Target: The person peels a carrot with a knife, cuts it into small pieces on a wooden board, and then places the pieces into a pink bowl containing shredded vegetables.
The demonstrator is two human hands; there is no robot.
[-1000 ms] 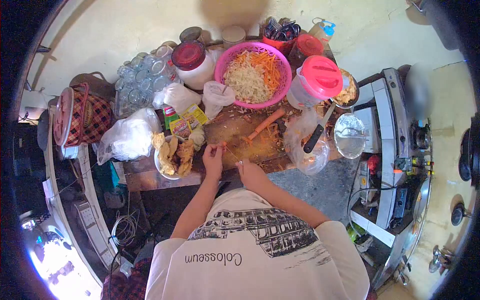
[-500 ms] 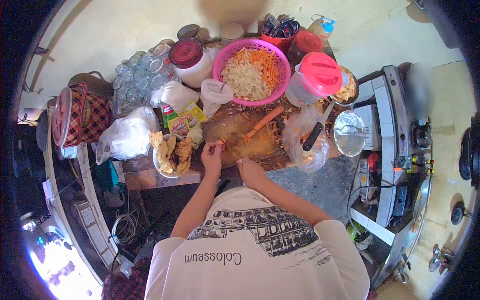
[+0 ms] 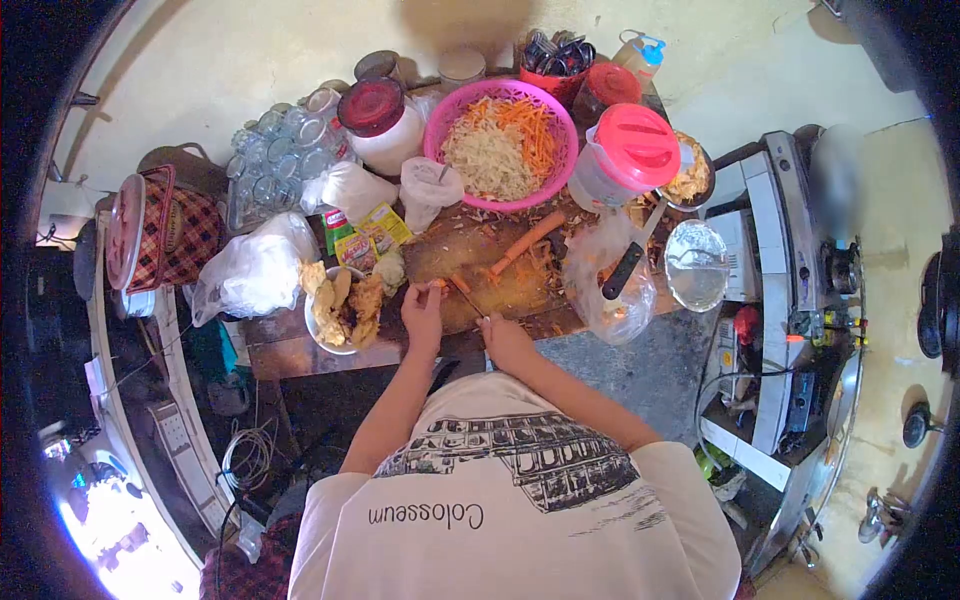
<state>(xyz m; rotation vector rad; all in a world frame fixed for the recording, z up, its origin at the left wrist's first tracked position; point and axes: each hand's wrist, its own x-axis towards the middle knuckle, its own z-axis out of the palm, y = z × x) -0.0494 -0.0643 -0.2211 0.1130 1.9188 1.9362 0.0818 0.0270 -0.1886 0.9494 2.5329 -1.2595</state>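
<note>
My right hand [image 3: 508,343] is closed around the handle end of a small knife [image 3: 472,304], whose thin blade points up and left over the wooden board [image 3: 450,248]. A short orange carrot piece [image 3: 460,284] lies by the blade's tip. The fingers of my left hand [image 3: 422,312] are pinched together on a small carrot bit [image 3: 440,285], just left of the blade. Farther up the board lies a longer peeled carrot [image 3: 528,243], with orange shreds around it. A pale lump [image 3: 389,267] rests near my left hand.
A pink basket [image 3: 432,130] holds shredded vegetables. A bowl of fried pieces [image 3: 340,349] stands at the left front, seasoning packets [image 3: 385,229] behind it. To the right are a plastic bag [image 3: 610,318], a black-handled knife [image 3: 622,272] and a red-lidded pitcher [image 3: 600,180].
A short carrot piece now shows at the knife tip, just right of my left fingers. My left hand has shifted slightly left, away from the blade. The longer carrot has stayed put.
</note>
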